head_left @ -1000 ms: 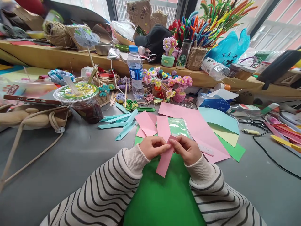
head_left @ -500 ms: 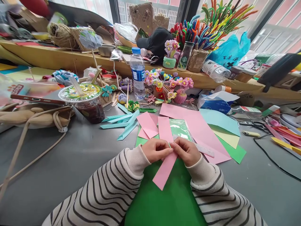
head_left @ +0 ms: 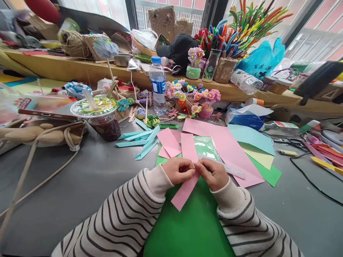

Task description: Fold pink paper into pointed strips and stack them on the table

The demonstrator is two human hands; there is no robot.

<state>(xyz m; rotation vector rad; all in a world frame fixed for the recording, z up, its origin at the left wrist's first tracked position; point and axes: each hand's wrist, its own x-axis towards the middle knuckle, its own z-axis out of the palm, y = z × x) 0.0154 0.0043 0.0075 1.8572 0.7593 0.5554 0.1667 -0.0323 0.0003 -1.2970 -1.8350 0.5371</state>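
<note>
Bottom middle: green sheet point(head_left: 187, 228) flat on grey table point(head_left: 66, 192). Just above, left hand point(head_left: 179, 170) and right hand point(head_left: 214, 174), both pinched shut on top end of pink paper strip point(head_left: 184, 191). Light, bendy, likely easy to crease; best held by edges. Open room lower left. Farther up: pink sheets point(head_left: 230, 150), drink cup point(head_left: 100, 117), water bottle point(head_left: 158, 85).

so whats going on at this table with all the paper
A person in a striped sweater pinches the top end of a pink paper strip with the left hand and right hand, over a green paper sheet. More pink strips, folded teal strips and a lidded drink cup lie beyond.
</note>
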